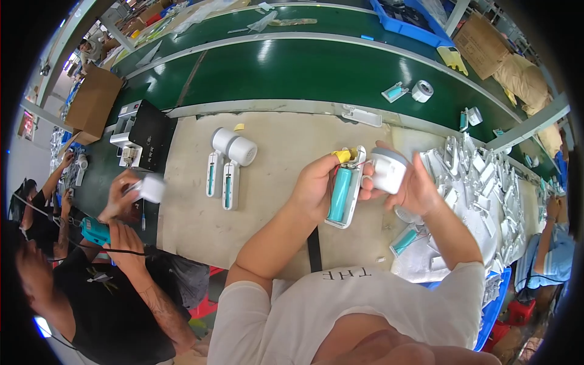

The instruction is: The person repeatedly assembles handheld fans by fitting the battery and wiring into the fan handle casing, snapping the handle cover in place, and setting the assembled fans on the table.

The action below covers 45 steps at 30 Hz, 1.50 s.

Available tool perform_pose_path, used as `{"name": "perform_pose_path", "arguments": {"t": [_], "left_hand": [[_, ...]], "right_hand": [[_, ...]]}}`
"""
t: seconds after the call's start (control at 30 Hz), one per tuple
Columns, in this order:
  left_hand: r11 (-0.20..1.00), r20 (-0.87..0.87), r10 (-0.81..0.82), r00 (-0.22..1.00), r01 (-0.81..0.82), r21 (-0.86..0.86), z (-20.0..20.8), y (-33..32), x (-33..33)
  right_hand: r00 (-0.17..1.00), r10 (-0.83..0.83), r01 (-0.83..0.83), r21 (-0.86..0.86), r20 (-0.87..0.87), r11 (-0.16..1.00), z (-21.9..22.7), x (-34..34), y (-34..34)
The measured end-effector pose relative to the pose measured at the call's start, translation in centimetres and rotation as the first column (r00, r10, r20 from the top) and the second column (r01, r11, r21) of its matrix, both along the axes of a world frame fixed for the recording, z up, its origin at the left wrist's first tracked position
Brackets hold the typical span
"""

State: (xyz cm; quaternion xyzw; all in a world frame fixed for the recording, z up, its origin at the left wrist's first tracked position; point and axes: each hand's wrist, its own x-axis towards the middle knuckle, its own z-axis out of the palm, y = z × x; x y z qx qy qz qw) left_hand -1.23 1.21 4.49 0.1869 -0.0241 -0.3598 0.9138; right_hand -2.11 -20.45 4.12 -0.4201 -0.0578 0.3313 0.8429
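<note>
My left hand [311,185] is closed around an open white handle shell [353,204], in which a teal cylindrical battery [339,196] lies lengthwise. Something yellow [345,155] covers a fingertip at the shell's upper end, and thin red wires run there toward the head. A round white device head [389,171] with a grey ring is gripped by my right hand [424,188], close beside the shell. On the mat to the left lie two white handheld devices [230,185], their round heads together and a teal strip showing in each handle.
White shell parts [480,198] are heaped at right, near another teal battery piece [403,241]. A green conveyor [316,70] runs behind the mat, carrying device parts [421,91]. At left, a co-worker holds a teal power screwdriver [95,231] near a black machine [149,137].
</note>
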Motion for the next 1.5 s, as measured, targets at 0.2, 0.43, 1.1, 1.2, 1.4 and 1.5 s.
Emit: {"name": "perform_pose_path", "arguments": {"t": [0.2,0.43,1.1,1.2,1.4,1.5], "left_hand": [[1.0,-0.042,0.001,0.999,-0.002,-0.011,0.5,-1.1,-0.8],[0.732,0.47,-0.074,0.879,-0.273,0.625,-0.5,-0.8,-0.8],[0.316,0.682,-0.529,0.505,-0.629,0.711,-2.0,-3.1,-1.7],[0.361,0.682,-0.513,0.522,-0.59,0.722,-1.5,-3.3,-1.7],[0.572,0.695,-0.403,0.596,-0.428,0.699,-3.8,-3.0,-1.4],[0.776,0.435,-0.19,0.88,-0.137,0.616,-2.7,-3.2,-2.1]], "right_hand": [[0.8,-0.243,0.452,-0.286,0.548,0.845,-1.1,-1.4,1.6],[-0.158,0.519,0.891,-0.105,0.84,0.442,3.1,1.0,-2.0],[0.348,0.78,0.262,-0.852,0.521,0.452,7.4,3.2,-1.8],[0.363,0.757,0.299,-0.838,0.543,0.457,7.7,2.7,-1.7],[0.326,0.608,0.527,-0.673,0.724,0.519,5.0,-0.2,-3.4],[0.743,0.308,0.411,-0.769,0.594,0.489,5.7,-2.7,-6.8]]}}
